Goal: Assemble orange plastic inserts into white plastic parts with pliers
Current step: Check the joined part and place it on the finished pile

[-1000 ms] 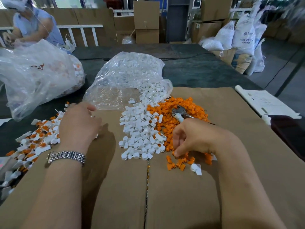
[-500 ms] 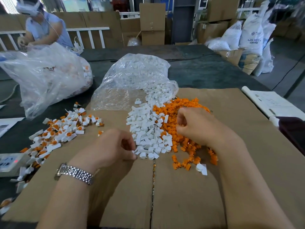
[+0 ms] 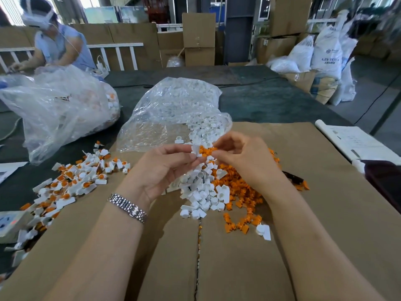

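A flattened cardboard sheet [image 3: 249,268] covers the near part of the worktop, with a seam running up its middle. At the seam's far end lies a heap of loose white plastic parts [image 3: 202,190], and touching its right side a wider spread of orange inserts [image 3: 240,192]; one white part [image 3: 263,231] sits apart at the near edge of the orange scatter. A dark handle end [image 3: 291,177], perhaps the pliers, pokes out from behind the right wrist. Toward the worktop's left edge lie assembled white-and-orange pieces [image 3: 71,181]. Above the heaps both hands meet: the left hand [image 3: 165,168], with a metal watch [image 3: 128,207] on its wrist, pinches a white part [image 3: 196,151] between thumb and fingertips, palm turned inward, while the right hand [image 3: 243,158] pinches an orange insert [image 3: 207,151] against it, fingers curled. Just beyond, a clear bag [image 3: 173,109] spills white parts onto the cardboard; a larger bag [image 3: 58,109] stands at the far left, with another person [image 3: 58,46] behind it.
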